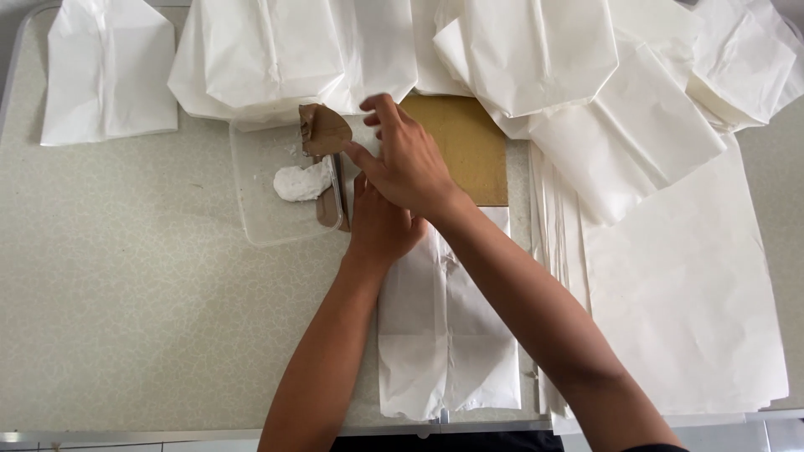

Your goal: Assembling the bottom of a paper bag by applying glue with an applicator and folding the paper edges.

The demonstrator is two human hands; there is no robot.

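Right hand (408, 163) crossing over left, fingers (362, 156) pinching a brown cardboard scrap (323, 130) above a clear shallow plastic tray (260, 213) holding a white lump of paste (302, 182), toward the table's (126, 293) far edge. Left hand (381, 226) pressing flat, fingers hidden under the right, on a folded white paper bag (444, 335) reaching the near edge. Lying along far edge: piled white paper bags (536, 50). Stacked white sheets (687, 293) covering right side.
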